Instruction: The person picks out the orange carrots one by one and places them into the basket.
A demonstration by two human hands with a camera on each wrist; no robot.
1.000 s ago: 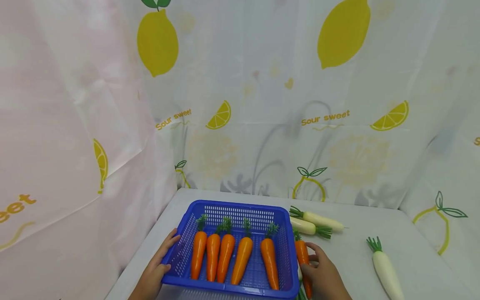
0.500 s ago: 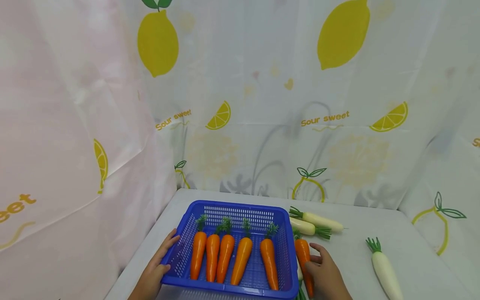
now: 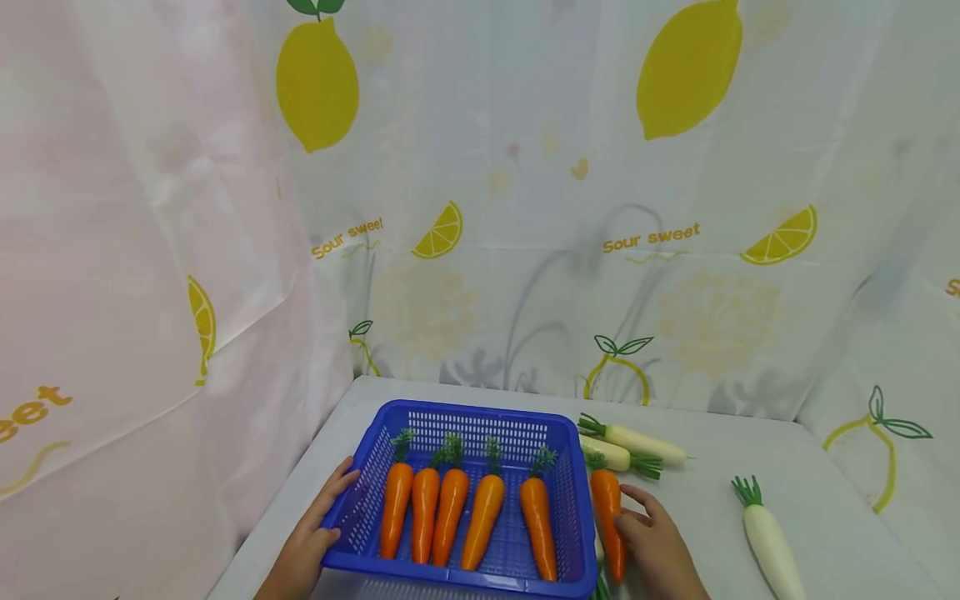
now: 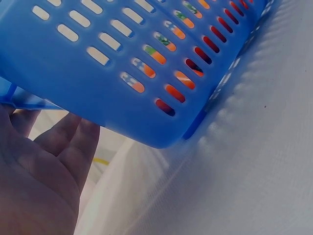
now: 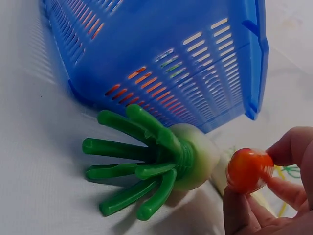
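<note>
A blue plastic basket (image 3: 465,575) with slotted walls stands on the white table, several orange carrots with green tops lying inside. At its left side, my left hand (image 3: 306,533) holds the rim; the left wrist view shows these fingers (image 4: 80,142) against the basket's edge. Just outside the right wall, my right hand (image 3: 656,542) pinches a carrot (image 3: 609,521) between thumb and fingers. The right wrist view shows that carrot (image 5: 248,170) end-on. A white radish (image 5: 198,156) with thick green stalks lies beneath it beside the basket, mostly hidden in the head view.
Two white radishes lie behind the right hand, the farther radish (image 3: 645,442) and a nearer radish (image 3: 607,452) partly behind the basket. Another radish (image 3: 772,546) lies farther right. Lemon-print curtains (image 3: 480,317) close off the table's back and sides.
The carrot in my right hand has risen slightly, its lower end shifting up and away from me. My left hand and the basket stay in place.
</note>
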